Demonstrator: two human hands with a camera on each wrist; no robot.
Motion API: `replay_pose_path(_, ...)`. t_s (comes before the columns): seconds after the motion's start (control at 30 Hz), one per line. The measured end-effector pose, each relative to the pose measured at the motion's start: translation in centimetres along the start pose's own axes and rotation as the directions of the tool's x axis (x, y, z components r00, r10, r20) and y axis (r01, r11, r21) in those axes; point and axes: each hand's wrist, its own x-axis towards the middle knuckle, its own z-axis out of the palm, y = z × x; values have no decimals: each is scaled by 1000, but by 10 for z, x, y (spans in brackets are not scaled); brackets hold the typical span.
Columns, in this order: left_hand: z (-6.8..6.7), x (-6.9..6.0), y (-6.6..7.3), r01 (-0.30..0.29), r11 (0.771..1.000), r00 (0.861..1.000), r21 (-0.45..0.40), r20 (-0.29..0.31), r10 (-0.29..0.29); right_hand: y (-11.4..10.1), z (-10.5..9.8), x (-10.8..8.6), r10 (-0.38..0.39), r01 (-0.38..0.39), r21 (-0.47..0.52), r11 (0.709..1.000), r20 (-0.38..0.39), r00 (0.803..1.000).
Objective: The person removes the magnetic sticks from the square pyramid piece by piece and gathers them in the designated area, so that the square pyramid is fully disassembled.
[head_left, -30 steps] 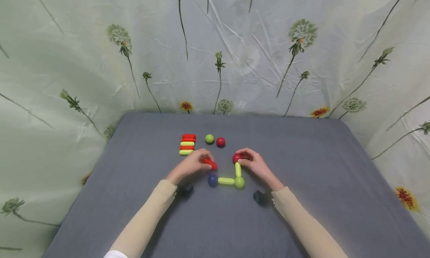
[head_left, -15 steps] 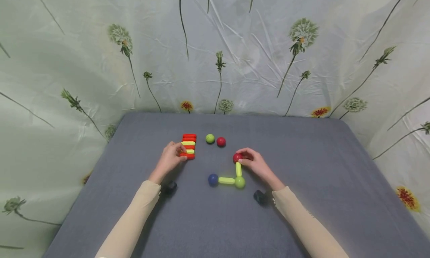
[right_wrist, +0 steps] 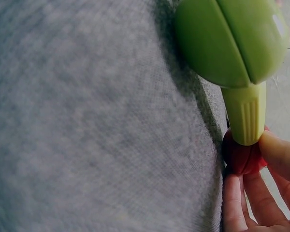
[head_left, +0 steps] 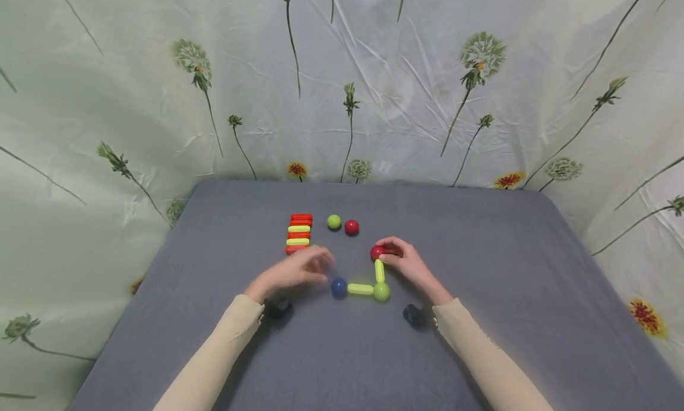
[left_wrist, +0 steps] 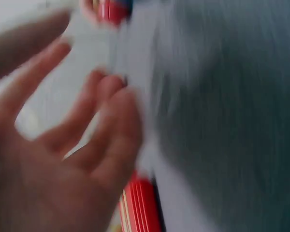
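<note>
My right hand [head_left: 410, 265] pinches a red ball [head_left: 376, 253] between thumb and fingers. A yellow-green rod [head_left: 379, 271] runs from that ball to a green ball [head_left: 382, 291], large in the right wrist view. A second yellow-green rod [head_left: 360, 289] links the green ball to a blue ball [head_left: 339, 287], forming an L on the cloth. Left of the blue ball is my left hand [head_left: 294, 271], blurred, its fingers loosely bent around nothing. Beyond that hand lies a row of red and yellow-green rods [head_left: 298, 228]; its nearest red rod [left_wrist: 140, 205] shows in the left wrist view.
A loose green ball [head_left: 333, 222] and a loose red ball [head_left: 351, 227] sit right of the row. Grey cloth covers the table [head_left: 481, 233]. A pale curtain [head_left: 406, 132] printed with flowers stands behind it. Dark wrist devices hang beneath both wrists.
My left hand carried a red rod to the near end of the row and let it go, then came back right towards the blue ball. The right hand stayed on its red ball.
</note>
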Motion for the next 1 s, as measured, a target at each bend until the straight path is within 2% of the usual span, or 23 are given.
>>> replay_pose_path(0.07,10,4,7,-35,999,988,10,148,33,-1,0,0,-1,1,5,1000,-1,1000)
replay_pose_path(0.1,15,6,9,-58,997,980,44,191,49,-1,0,0,-4,4,7,1000,0,1000)
replay_pose_path(0.13,19,9,11,-78,994,975,81,213,59,-2,1,0,-5,5,12,1000,2,1000)
replay_pose_path(0.2,26,12,14,-114,980,973,162,215,78,-2,0,-1,-9,9,20,1000,2,1000)
replay_pose_path(0.3,31,15,16,-133,963,979,233,185,91,-2,0,-1,-6,6,21,1000,-1,1000)
replay_pose_path(0.4,32,16,17,-141,954,981,264,164,100,-2,0,-1,-1,1,17,1000,-3,1000)
replay_pose_path(0.5,30,17,17,-110,968,989,227,120,85,-2,0,-1,-1,1,14,1000,-2,1000)
replay_pose_path(0.57,29,20,16,-55,986,998,159,38,50,-3,-1,-1,0,0,14,1000,0,1000)
replay_pose_path(0.6,29,22,16,-8,994,1000,111,-17,9,-3,-1,-1,-1,1,13,1000,-1,1000)
replay_pose_path(0.63,29,25,15,34,998,996,61,-85,-29,-3,-1,-2,0,0,9,1000,0,1000)
replay_pose_path(0.67,28,29,13,74,997,986,9,-154,-72,-3,-1,-2,1,-1,7,1000,0,1000)
replay_pose_path(0.7,28,33,11,114,993,968,-34,-222,-118,-3,-1,-2,2,-2,5,1000,0,1000)
replay_pose_path(0.8,28,48,6,216,970,897,-109,-370,-242,-3,-1,-2,2,-2,2,1000,0,1000)
replay_pose_path(0.9,28,60,2,296,950,840,-100,-446,-309,-3,-1,-1,7,-7,5,1000,-4,1000)
replay_pose_path(1.0,28,68,-2,348,935,805,-68,-489,-335,-3,-1,-1,7,-7,2,1000,-5,1000)
